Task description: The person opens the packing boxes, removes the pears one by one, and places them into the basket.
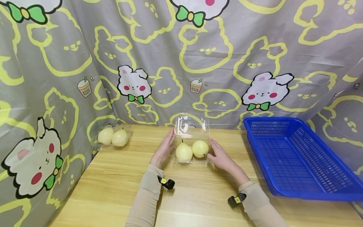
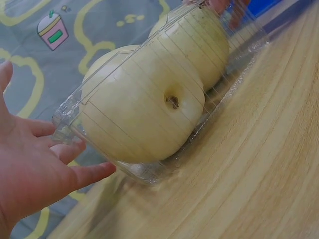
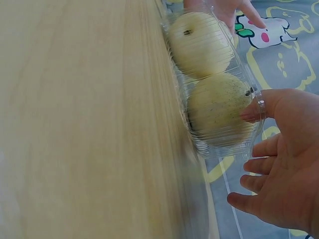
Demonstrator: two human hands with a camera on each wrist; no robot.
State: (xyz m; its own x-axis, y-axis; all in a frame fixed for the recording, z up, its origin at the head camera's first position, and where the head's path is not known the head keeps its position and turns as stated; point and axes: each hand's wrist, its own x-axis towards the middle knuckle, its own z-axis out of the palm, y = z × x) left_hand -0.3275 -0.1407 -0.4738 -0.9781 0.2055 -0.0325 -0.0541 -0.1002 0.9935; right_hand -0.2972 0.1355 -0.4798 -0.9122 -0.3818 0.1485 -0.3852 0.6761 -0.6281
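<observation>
Two pale yellow pears (image 1: 184,152) sit side by side in a clear plastic clamshell box (image 1: 190,161), its lid (image 1: 192,127) raised at the back. My left hand (image 1: 165,148) is at the box's left side; in the left wrist view its fingers (image 2: 92,173) spread beside the box corner. On the right side is my right hand (image 1: 222,157). The right wrist view shows its thumb (image 3: 255,110) at the box rim, overlapping one pear (image 3: 219,109), while the other fingers extend loosely outside the wall.
Another clear box with two pears (image 1: 119,137) stands at the table's back left corner. A blue plastic basket (image 1: 269,171) occupies the right side of the wooden table (image 1: 195,201). Patterned grey cloth (image 1: 161,53) hangs behind and along the sides.
</observation>
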